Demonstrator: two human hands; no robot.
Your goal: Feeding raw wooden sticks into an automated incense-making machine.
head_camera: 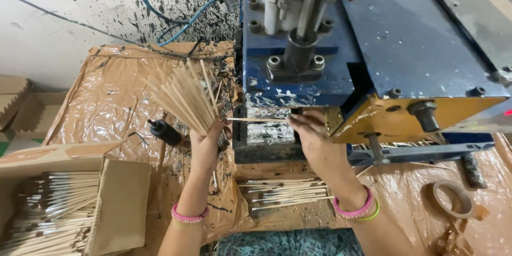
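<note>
At the near left a cardboard box (pixel 114 202) lay packed with thin wooden sticks (pixel 50 208). A small black bottle (pixel 164 131) lay on the brown plastic sheet (pixel 114 101) over the table. My left hand (pixel 207 144) kept a closed grip on a fanned bundle of sticks (pixel 184 96). Between my hands a single stick (pixel 256 120) lay level; my right hand (pixel 312 136) pinched its right end at the blue press machine (pixel 346 58). More finished sticks (pixel 285 191) lay nearer me. A tape roll (pixel 453 198) sat at the near right.
</note>
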